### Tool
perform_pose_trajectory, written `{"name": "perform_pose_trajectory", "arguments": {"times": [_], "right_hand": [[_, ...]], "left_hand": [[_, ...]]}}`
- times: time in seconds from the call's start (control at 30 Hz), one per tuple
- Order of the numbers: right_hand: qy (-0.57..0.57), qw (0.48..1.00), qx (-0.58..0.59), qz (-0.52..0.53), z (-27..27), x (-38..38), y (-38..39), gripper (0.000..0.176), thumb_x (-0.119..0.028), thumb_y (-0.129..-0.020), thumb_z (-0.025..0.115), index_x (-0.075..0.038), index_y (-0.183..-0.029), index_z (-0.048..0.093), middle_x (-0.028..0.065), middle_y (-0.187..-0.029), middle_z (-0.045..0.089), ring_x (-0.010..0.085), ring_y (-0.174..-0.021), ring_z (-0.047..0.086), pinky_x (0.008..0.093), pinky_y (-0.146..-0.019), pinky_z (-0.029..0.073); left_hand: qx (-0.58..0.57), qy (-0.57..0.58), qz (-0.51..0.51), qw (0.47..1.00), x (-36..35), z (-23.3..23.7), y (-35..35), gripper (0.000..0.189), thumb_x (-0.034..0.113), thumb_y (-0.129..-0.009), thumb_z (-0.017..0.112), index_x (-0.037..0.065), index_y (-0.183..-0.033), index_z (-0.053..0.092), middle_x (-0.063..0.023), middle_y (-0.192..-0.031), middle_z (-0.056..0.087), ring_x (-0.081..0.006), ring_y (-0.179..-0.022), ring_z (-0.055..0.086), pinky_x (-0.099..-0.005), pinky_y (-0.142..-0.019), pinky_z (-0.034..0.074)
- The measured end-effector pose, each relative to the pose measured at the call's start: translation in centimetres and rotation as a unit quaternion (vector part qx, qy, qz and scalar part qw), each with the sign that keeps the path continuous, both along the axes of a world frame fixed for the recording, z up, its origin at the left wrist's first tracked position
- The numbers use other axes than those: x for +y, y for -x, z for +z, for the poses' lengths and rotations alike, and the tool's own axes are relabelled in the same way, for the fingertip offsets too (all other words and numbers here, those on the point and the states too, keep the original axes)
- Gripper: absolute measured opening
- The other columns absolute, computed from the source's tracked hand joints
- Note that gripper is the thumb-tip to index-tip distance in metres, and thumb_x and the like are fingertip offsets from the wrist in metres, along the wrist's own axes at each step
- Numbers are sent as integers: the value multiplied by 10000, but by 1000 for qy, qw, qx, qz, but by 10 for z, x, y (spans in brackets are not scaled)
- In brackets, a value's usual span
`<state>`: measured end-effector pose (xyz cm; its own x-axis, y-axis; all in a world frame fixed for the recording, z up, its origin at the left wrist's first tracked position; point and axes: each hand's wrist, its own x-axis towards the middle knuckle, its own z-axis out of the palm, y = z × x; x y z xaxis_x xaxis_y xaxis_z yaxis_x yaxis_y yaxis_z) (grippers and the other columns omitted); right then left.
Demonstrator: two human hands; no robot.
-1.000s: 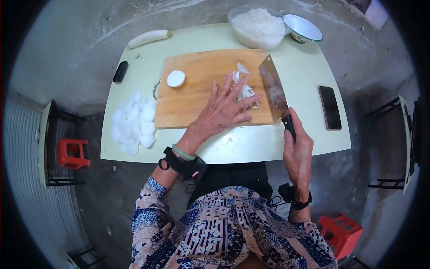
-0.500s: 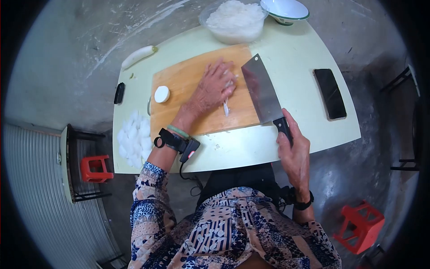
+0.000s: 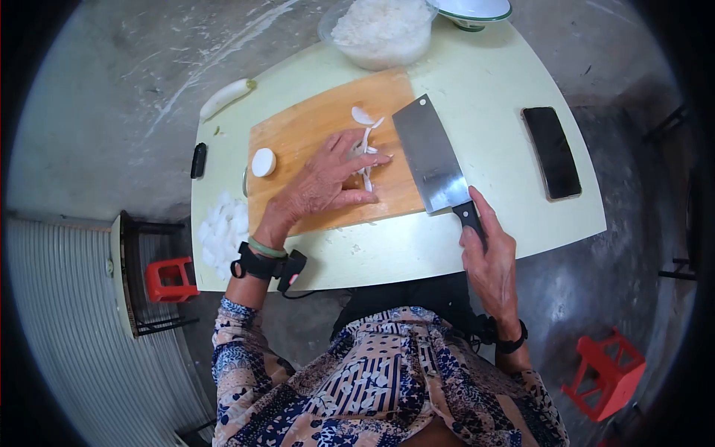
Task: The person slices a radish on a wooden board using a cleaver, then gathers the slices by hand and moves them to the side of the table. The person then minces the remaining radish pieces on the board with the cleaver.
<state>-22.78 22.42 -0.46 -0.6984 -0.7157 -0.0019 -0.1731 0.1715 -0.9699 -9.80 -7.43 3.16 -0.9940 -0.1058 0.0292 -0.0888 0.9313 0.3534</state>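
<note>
My right hand [image 3: 489,257] is wrapped around the black handle of a cleaver [image 3: 432,153], whose broad blade lies over the right side of the wooden cutting board [image 3: 305,123]. On the board, my left hand [image 3: 328,171] has its thumb and fingers spread over thin white radish slices [image 3: 368,179]. Its palm hides part of those pieces. Just beyond the fingertips lies another thin slice [image 3: 362,115]. A short cut stump of white radish [image 3: 264,162] stands near the board's left edge.
White pieces are heaped at the table's [image 3: 402,257] left [image 3: 223,237]. A whole white radish [image 3: 227,98] and a black object [image 3: 199,160] lie near the edge. At the back are a tub of white shreds [image 3: 383,37] and a bowl [image 3: 477,10]; a phone [image 3: 551,153] lies right.
My left hand has drawn back toward me and left, its fingers opening wider and uncovering slices on the board. The cleaver stays in my right hand, nearly unmoved.
</note>
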Motion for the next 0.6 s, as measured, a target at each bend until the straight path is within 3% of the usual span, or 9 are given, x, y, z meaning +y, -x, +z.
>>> {"name": "perform_pose_trajectory", "arguments": {"times": [0.03, 0.17, 0.23, 0.37, 0.43, 0.6], "right_hand": [[-1, 1000, 4, -2, 1, 2, 0, 556, 8, -992, 556, -14, -1543, 482, 165, -924, 688, 181, -751, 617, 328, -707, 517], [-14, 999, -49, -7, 4, 3, -3, 556, 5, -980, 558, -13, -1533, 497, 108, -861, 656, 140, -714, 572, 306, -657, 487], [-16, 998, -55, -15, 8, 3, -6, 556, 3, -976, 559, -13, -1528, 502, 97, -850, 649, 129, -707, 562, 300, -646, 479], [-13, 999, -36, -11, 22, 4, -11, 543, -2, -976, 554, -6, -1518, 513, 98, -851, 655, 121, -697, 554, 296, -640, 475], [-22, 999, -30, -8, 29, -5, -13, 539, -2, -978, 549, -1, -1516, 514, 99, -856, 658, 120, -698, 554, 297, -641, 475], [-56, 998, 38, -15, 48, -23, -26, 513, -19, -999, 538, 29, -1509, 501, 156, -904, 669, 155, -745, 576, 309, -718, 514]], "left_hand": [[-38, -4, -20, 999, -4, 3, 1, 530, 356, -862, 792, 239, -1365, 671, -170, -1568, 433, -408, -1451, 406, -502, -1212, 362], [-29, 32, -54, 998, -17, 5, 6, 495, 339, -866, 784, 267, -1346, 687, -161, -1588, 419, -407, -1465, 394, -512, -1219, 359], [35, 104, -83, 991, -19, -2, 9, 539, 328, -870, 770, 234, -1387, 651, -151, -1600, 410, -402, -1466, 396, -517, -1222, 355], [85, 72, -58, 992, -34, -22, 24, 593, 309, -879, 749, 179, -1436, 593, -165, -1577, 424, -392, -1450, 411, -491, -1210, 371], [80, 20, -53, 995, -40, -23, 29, 641, 369, -878, 764, 96, -1423, 564, -177, -1484, 473, -391, -1387, 453, -480, -1161, 403], [74, 26, -22, 997, -37, -20, 23, 661, 452, -834, 806, 41, -1304, 591, -172, -1328, 514, -384, -1236, 508, -480, -1068, 434]]}}
